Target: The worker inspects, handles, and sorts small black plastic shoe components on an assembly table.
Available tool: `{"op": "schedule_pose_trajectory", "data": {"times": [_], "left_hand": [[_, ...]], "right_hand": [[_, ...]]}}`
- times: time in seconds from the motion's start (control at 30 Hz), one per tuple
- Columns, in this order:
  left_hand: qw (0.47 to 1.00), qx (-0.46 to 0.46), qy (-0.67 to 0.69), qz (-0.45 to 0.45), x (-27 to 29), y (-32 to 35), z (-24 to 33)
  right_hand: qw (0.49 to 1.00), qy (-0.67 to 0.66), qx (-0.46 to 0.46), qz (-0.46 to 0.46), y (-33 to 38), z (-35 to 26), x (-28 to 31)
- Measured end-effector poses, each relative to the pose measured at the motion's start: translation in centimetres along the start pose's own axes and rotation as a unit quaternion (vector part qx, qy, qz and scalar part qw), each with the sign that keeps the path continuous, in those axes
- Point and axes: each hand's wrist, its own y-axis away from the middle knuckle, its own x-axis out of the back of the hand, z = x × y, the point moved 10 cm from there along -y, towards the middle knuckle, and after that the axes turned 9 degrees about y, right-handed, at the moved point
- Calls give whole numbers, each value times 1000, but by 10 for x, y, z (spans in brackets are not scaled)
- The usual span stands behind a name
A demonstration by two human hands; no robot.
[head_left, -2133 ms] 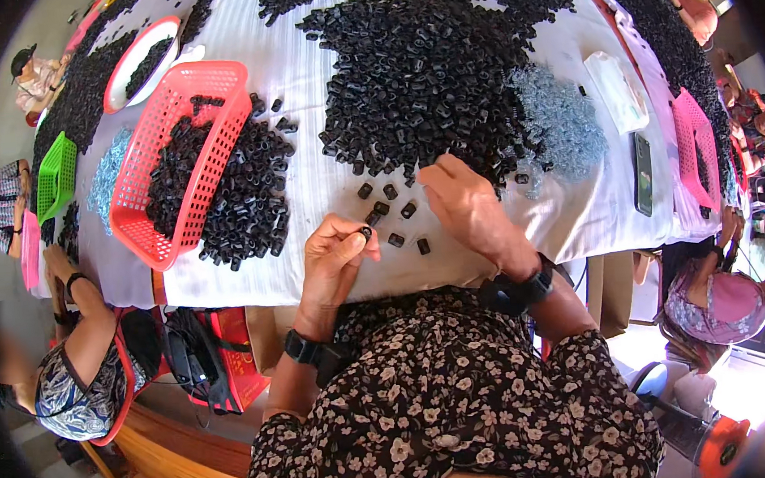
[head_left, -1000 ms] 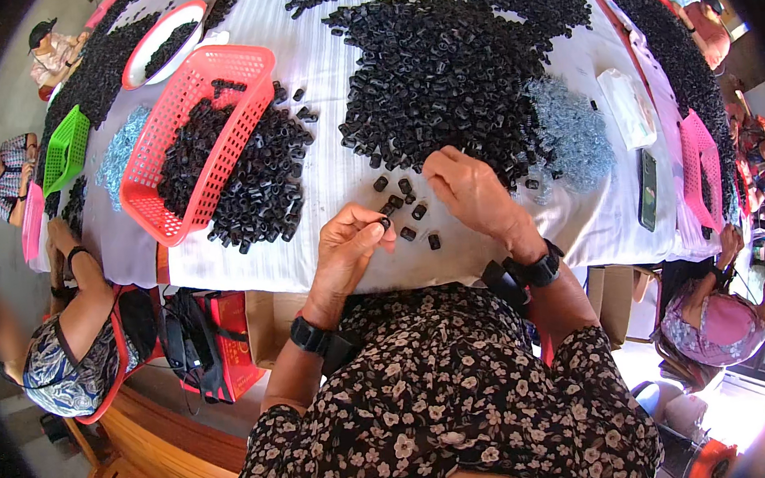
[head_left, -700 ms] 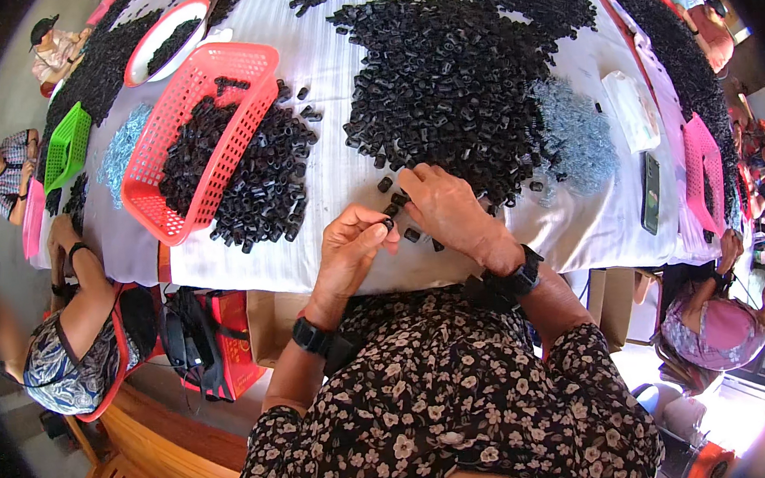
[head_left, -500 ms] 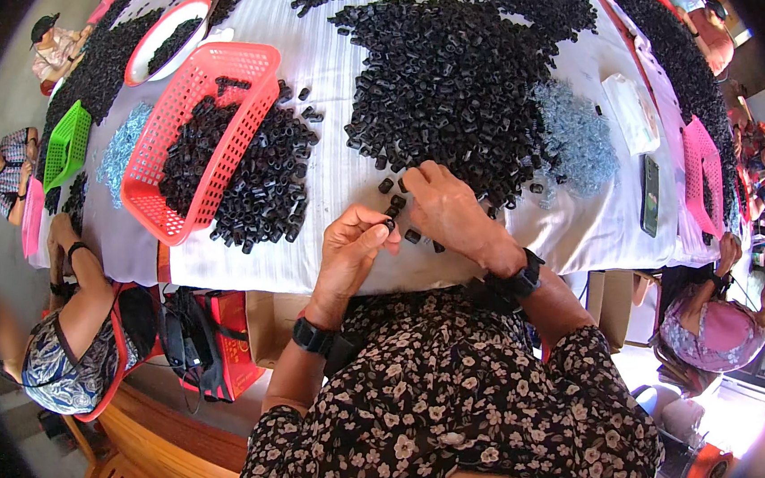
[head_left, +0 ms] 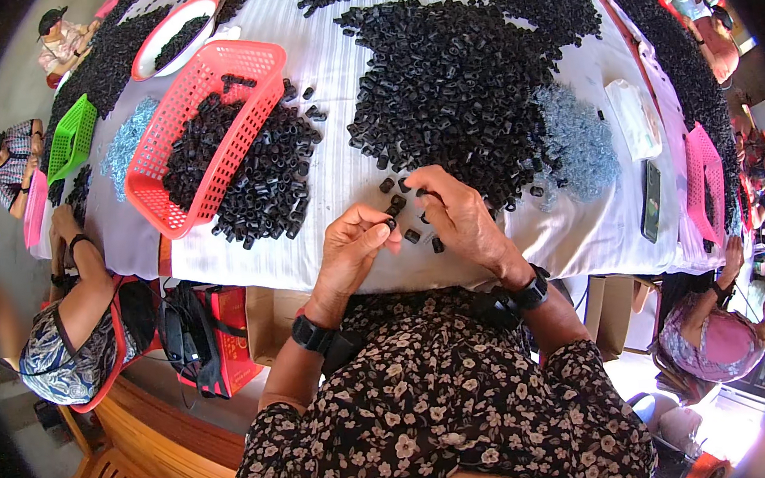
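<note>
My left hand (head_left: 356, 244) pinches a small black plastic piece (head_left: 390, 224) between thumb and forefinger, just above the white cloth. Close by on its right, my right hand (head_left: 457, 220) is curled with the back of the hand upward. Another small black piece (head_left: 421, 193) shows between its thumb and forefinger, partly covered. Several loose black pieces (head_left: 412, 236) lie on the cloth around both hands. Beyond them spreads a large heap of the same black pieces (head_left: 452, 90), whose near edge reaches my right hand.
A red-pink perforated basket (head_left: 239, 129) tilts over a smaller black heap at left. Clear bluish small parts (head_left: 577, 143) lie right of the main heap, near a white packet (head_left: 634, 118) and a phone (head_left: 652, 202). Other people sit along both sides, one (head_left: 83, 321) close at left.
My right hand has drawn slightly back and turned, its forefinger and thumb now parted around a black piece. My left hand keeps its pinch almost unmoved.
</note>
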Motion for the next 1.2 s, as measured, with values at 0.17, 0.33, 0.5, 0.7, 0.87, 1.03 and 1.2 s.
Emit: {"op": "schedule_pose_trajectory", "data": {"times": [0.17, 0.33, 0.5, 0.7, 0.87, 1.03, 1.2], "left_hand": [[1000, -1, -9, -3, 1, 0, -1], [1000, -1, -13, -2, 0, 0, -1], [1000, 3, -16, -8, -1, 1, -4], [998, -8, -66, 15, -4, 2, -3], [990, -22, -137, 5, -13, 1, 0], [992, -21, -124, 10, -16, 3, -2], [995, -26, -97, 10, -21, 6, 0]], "right_hand": [[997, -37, -58, -44, 6, 2, -5], [998, 15, -53, -35, 6, -3, 2], [997, -45, -62, -2, 11, -1, 3], [994, -74, -66, -45, 12, -3, -8], [996, -55, -44, -63, 12, -9, -11], [998, -36, -6, -59, 13, -18, -9], [999, -18, 16, -43, 15, -23, -7]]}}
